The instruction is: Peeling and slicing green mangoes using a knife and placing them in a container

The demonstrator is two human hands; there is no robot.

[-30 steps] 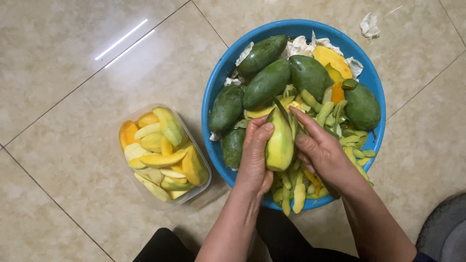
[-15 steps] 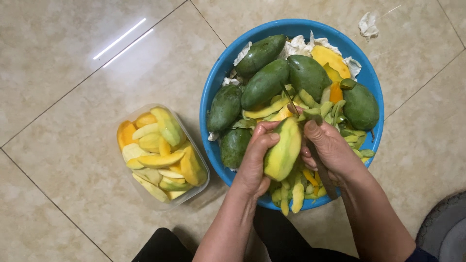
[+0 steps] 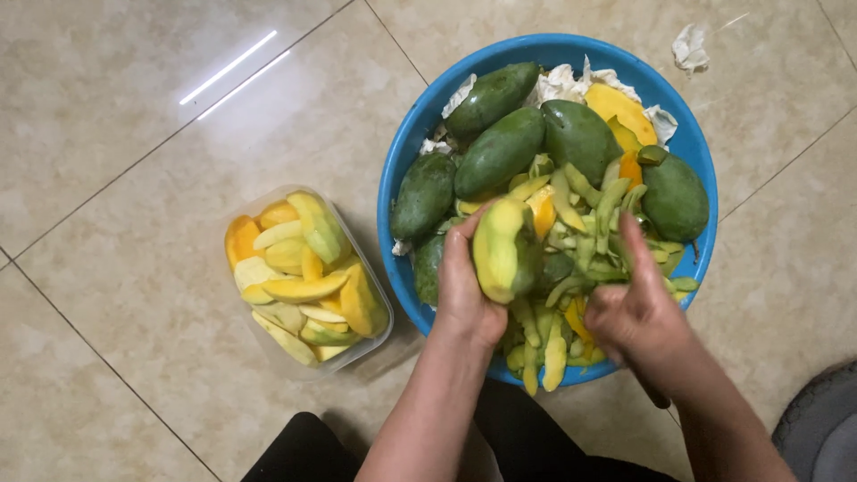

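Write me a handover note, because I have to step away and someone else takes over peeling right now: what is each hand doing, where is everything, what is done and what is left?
Left hand: holds a partly peeled mango over the blue basin.
Right hand: closed in a fist beside the fruit; a dark handle end seems to stick out below it, blade not visible.
Basin: several unpeeled green mangoes, a pile of peel strips and crumpled paper.
Done: cut mango slices fill the clear container on the tiled floor.
Left: finish this mango, then the whole green ones.
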